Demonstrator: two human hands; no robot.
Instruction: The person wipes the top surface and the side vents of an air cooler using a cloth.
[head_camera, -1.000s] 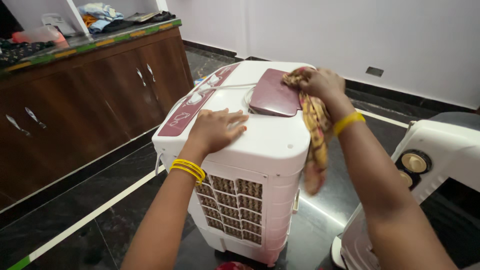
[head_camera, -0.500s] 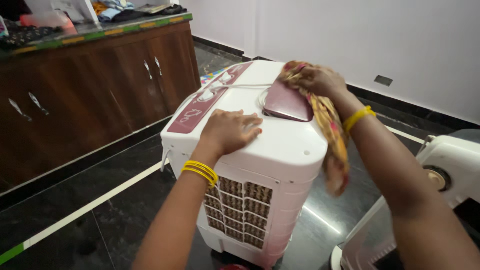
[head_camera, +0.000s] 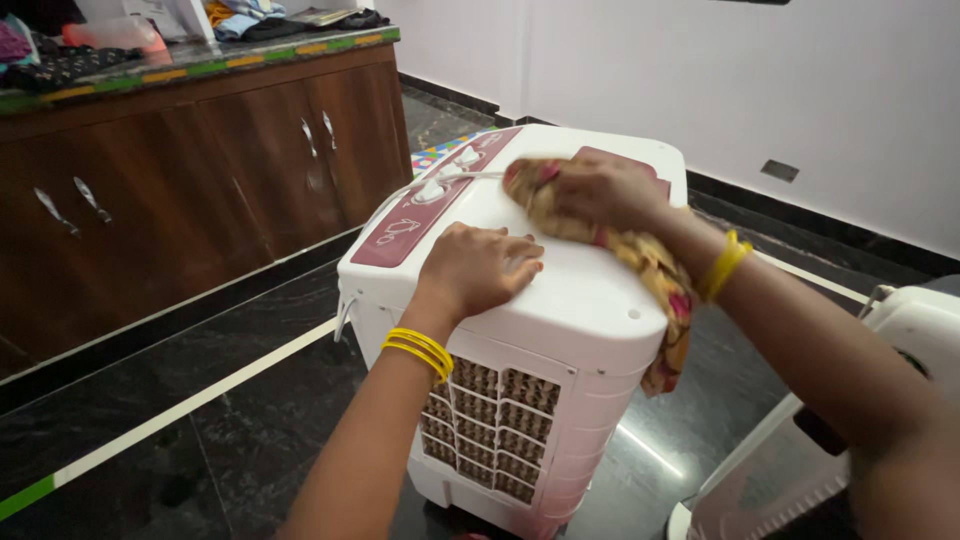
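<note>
A white air cooler (head_camera: 560, 300) with a maroon control strip (head_camera: 420, 215) and a maroon lid panel stands on the dark floor. My left hand (head_camera: 480, 268) lies flat on its white top, fingers spread. My right hand (head_camera: 600, 190) grips a yellow patterned cloth (head_camera: 655, 275) and presses it on the maroon lid, most of which it hides. The loose end of the cloth hangs down over the cooler's right side. Yellow bangles sit on both wrists.
A brown wooden cabinet (head_camera: 180, 190) with metal handles runs along the left, its counter piled with clothes (head_camera: 250, 18). A second white appliance (head_camera: 900, 350) stands close at the right. The white wall lies behind, and a pale stripe (head_camera: 190, 405) crosses the black floor.
My right hand has dragged the cloth leftward across the maroon lid toward the knobs. My left hand stays pressed on the top. The view has shifted slightly.
</note>
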